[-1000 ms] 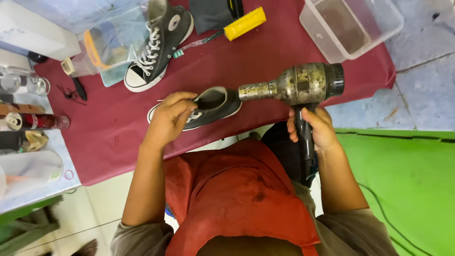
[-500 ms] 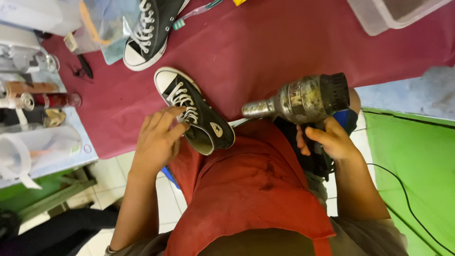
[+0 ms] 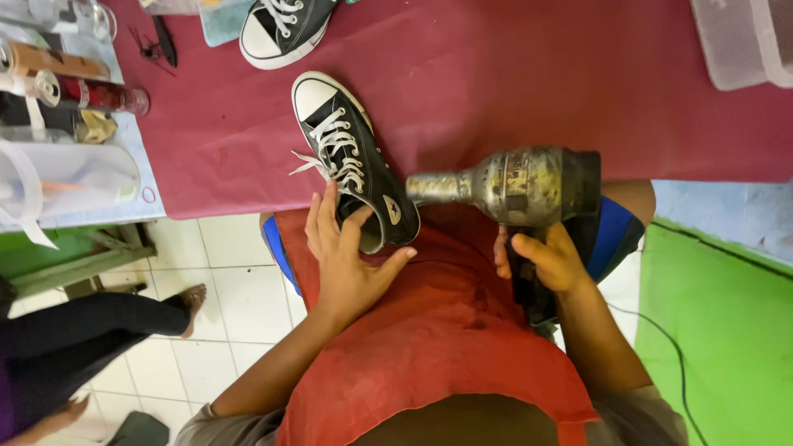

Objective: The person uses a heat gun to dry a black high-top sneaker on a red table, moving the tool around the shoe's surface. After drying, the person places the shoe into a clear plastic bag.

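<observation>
A black high-top sneaker (image 3: pixel 345 155) with white laces and a white toe cap lies at the near edge of the dark red tablecloth (image 3: pixel 496 83), its heel over my red apron. My left hand (image 3: pixel 347 264) rests at the shoe's heel opening, fingers spread against its side and thumb out. My right hand (image 3: pixel 549 260) grips the black handle of a worn metal heat gun (image 3: pixel 516 186). The gun's nozzle points left and ends close to the sneaker's heel.
A second black sneaker (image 3: pixel 285 29) sits at the table's far edge. Spray cans (image 3: pixel 74 83) and a clear container (image 3: pixel 66 177) are on the left surface. A clear plastic bin (image 3: pixel 747 41) stands at the far right. Another person's leg and foot (image 3: pixel 107 318) are on the tiled floor.
The sneaker has been set toe-away along the table edge with its heel near me. My left hand shifted to its heel. The heat gun's nozzle came closer to the heel.
</observation>
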